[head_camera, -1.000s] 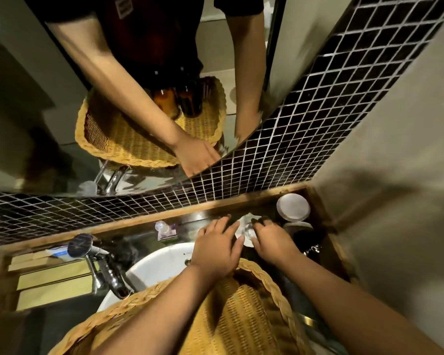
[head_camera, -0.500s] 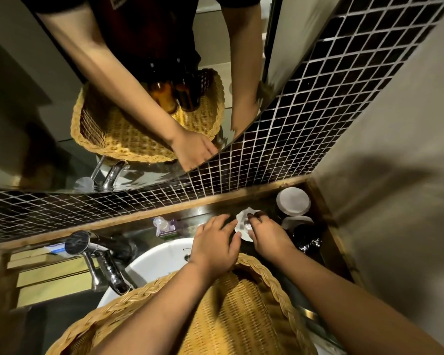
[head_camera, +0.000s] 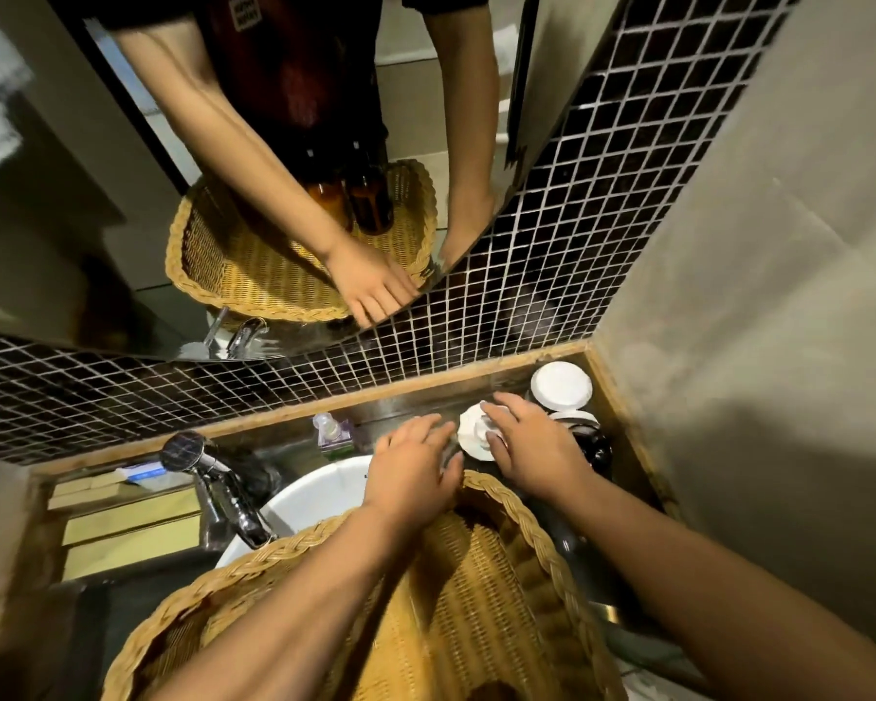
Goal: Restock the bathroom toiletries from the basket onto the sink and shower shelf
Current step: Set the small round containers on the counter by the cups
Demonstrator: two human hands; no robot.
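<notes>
Toiletries sit on the dark counter behind the sink, and both hands are up there with them. The right hand [head_camera: 532, 447] lies palm down on a small white dish [head_camera: 471, 437], with its fingers spread over something small and white on the dish. I cannot tell if it is gripping that thing or only touching it. The left hand [head_camera: 416, 473] is just beside it, palm down, fingers loose and holding nothing that shows. Its wrist crosses the far rim of the woven basket [head_camera: 527, 528], which rests on the sink [head_camera: 319, 493] close to the person. Past the right hand, in the corner by the wall, stands a jar with a round white lid [head_camera: 561, 386]. A little clear bottle [head_camera: 332, 432] stands near the left hand, by the wooden edge. The shiny tap [head_camera: 218, 478] is further left. Up on the tiled wall, the mirror [head_camera: 122, 194] shows the basket with two brown bottles [head_camera: 355, 199] in it.
</notes>
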